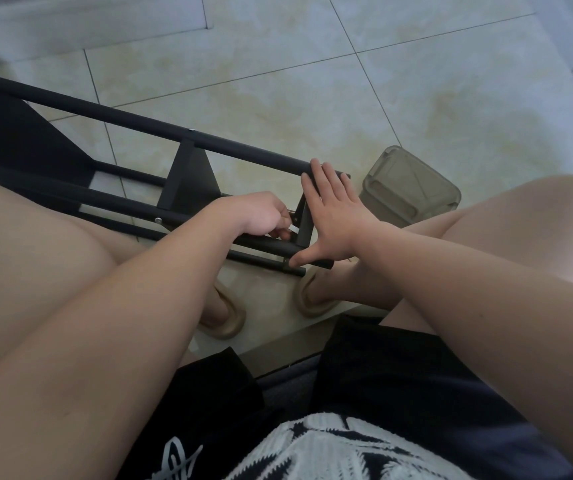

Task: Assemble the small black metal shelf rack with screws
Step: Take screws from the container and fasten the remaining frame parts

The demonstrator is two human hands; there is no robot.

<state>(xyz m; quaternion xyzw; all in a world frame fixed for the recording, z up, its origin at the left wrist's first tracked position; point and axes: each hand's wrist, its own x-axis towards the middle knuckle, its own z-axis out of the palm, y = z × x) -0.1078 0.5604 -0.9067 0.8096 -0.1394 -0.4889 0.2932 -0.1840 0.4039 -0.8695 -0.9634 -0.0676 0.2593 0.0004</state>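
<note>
The place looks like a room in a home. The floor (pixel 330 98) has large glossy beige tiles with dark joints. A person sits there with bare legs, in black shorts (pixel 399 375) and 2 soft tan slippers (pixel 224 320). A clear plastic box (pixel 409 188) stands on the tiles.

The black metal shelf rack (pixel 188 178) lies tipped on its side, running from the upper left of the frame to the centre. Its long round tubes (pixel 105 110) slant down to the right, with flat black panels set crosswise between them. A silver screw head (pixel 192 130) shows on the upper tube, another (pixel 157 220) on a lower one. At the rack's right end the right hand (pixel 333 216) lies flat across two tubes. The left hand (pixel 264 216) pinches a small pale piece (pixel 293 230), too small to identify, beside the end panel (pixel 303 225).
</note>
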